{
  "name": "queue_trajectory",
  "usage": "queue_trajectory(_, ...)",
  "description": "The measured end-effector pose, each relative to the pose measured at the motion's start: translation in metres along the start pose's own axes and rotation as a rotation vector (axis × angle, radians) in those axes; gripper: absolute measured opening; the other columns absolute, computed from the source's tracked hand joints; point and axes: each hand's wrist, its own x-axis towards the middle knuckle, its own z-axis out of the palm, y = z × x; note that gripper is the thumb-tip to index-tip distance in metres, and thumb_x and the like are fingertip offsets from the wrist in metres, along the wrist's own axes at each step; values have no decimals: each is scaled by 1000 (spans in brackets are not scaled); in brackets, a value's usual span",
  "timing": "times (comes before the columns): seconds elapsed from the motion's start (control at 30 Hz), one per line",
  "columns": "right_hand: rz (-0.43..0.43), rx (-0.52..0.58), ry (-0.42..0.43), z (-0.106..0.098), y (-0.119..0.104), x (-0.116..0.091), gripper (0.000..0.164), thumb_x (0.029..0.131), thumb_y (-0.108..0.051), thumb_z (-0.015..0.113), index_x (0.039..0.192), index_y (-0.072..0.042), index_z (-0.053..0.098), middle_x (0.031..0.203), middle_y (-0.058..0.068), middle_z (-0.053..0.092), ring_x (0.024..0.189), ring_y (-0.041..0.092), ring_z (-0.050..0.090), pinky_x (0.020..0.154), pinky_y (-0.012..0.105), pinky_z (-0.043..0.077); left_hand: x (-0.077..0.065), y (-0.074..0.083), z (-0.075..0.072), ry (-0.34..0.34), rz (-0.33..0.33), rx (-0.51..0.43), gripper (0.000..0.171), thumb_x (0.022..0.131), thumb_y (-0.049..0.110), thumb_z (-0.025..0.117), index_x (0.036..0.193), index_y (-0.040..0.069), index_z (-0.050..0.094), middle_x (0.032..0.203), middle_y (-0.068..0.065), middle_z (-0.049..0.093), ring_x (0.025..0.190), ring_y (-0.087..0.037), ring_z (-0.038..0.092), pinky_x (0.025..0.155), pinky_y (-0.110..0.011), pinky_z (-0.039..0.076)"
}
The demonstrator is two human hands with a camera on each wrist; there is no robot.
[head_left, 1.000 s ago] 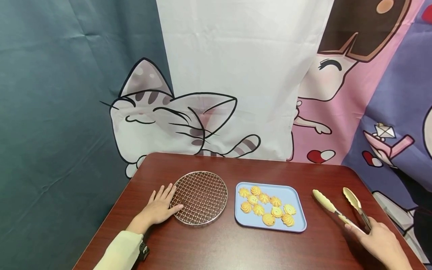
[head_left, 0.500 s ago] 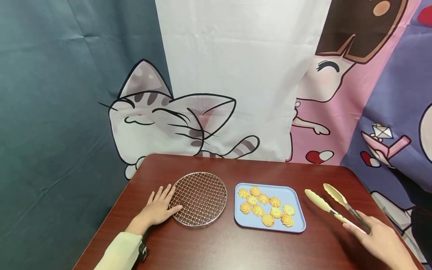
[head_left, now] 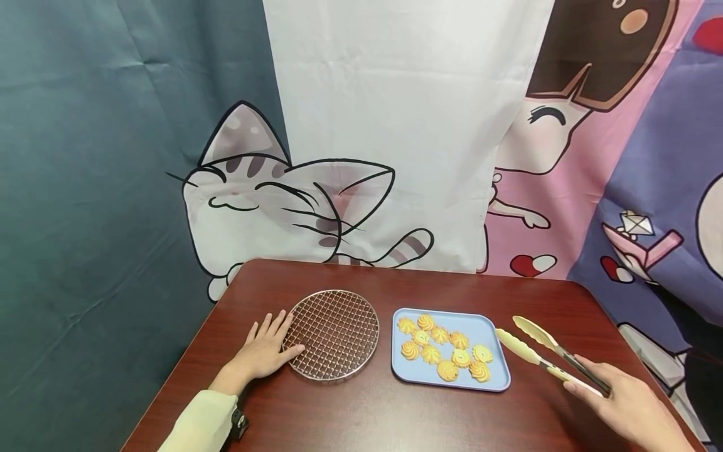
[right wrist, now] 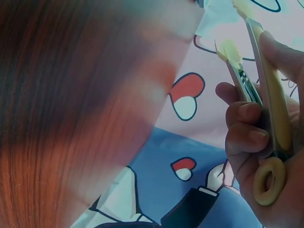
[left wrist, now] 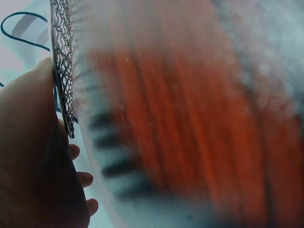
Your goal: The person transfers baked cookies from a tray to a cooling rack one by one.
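Observation:
My left hand [head_left: 261, 353] lies with its fingers spread at the left rim of a round wire rack [head_left: 337, 336], thumb and fingertips touching the edge. In the left wrist view the rack [left wrist: 63, 71] appears edge-on beside the thumb. My right hand [head_left: 627, 398] grips a pair of cream-tipped tongs [head_left: 545, 361], whose two arms stand apart with nothing between them. The right wrist view shows fingers curled round the tongs [right wrist: 273, 104], with a ring at their end. One tong tip is at the right edge of a blue tray [head_left: 420, 375] bearing several piped butter cookies [head_left: 448, 370].
All of this is on a dark red-brown wooden table [head_left: 350, 414] with rounded far corners. Behind it hangs a cartoon-printed curtain [head_left: 412, 125]. A dark watch-like band [head_left: 240, 423] is on the left wrist, below a pale sleeve [head_left: 200, 424].
My right hand has brought the tongs leftward from the table's right side to the tray's right edge, and their tips have drawn closer together. The left hand, rack and cookies stay put.

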Motion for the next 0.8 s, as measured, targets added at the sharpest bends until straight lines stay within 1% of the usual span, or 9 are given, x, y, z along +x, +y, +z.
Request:
queue_trajectory(0.1,-7,4,-12,0,-3,0,85,87,-62,70,131,10,60,117,36,62,100,52,62,74,68,50,-1,1,-1,5,6,-8,91,97,66,50,158,1,31,162,-26,27,148,-54,18,115,-72,10)
queue_trajectory(0.27,-29,7,-6,0,-8,-1,82,86,-61,71,127,9,64,114,33,65,99,48,64,73,67,52,1,-3,3,22,1,18,91,97,68,47,159,4,30,164,-22,27,150,-51,17,117,-69,11)
queue_trajectory(0.37,-26,6,-17,0,-11,-1,81,85,-63,71,127,7,65,113,32,65,98,47,65,72,67,52,2,-4,4,28,3,24,90,97,68,48,159,4,31,164,-22,26,150,-51,18,117,-69,12)
queue_trajectory(0.5,-26,3,-28,1,-15,-2,81,84,-64,72,126,5,66,113,31,67,98,47,65,71,67,52,2,3,-3,-9,-13,36,88,98,64,49,159,4,30,165,-22,24,150,-51,15,117,-70,11)
queue_trajectory(0.6,-31,-1,-29,2,-17,-2,80,82,-64,73,124,4,68,110,28,68,95,44,66,71,65,52,0,8,-10,-32,-23,50,87,99,63,49,159,3,29,165,-23,23,151,-51,14,117,-70,10)
queue_trajectory(0.67,-32,0,-36,3,-18,-2,79,82,-64,73,124,2,69,108,25,70,94,41,67,70,64,53,0,10,-11,-32,-22,65,87,99,63,48,159,3,30,165,-23,24,151,-51,15,118,-70,11)
queue_trajectory(0.8,-38,8,-52,3,-20,-2,78,82,-64,74,124,0,70,105,20,72,93,38,68,70,62,53,-1,12,-12,-37,-22,76,86,99,62,49,158,2,32,164,-23,25,150,-52,16,117,-70,13)
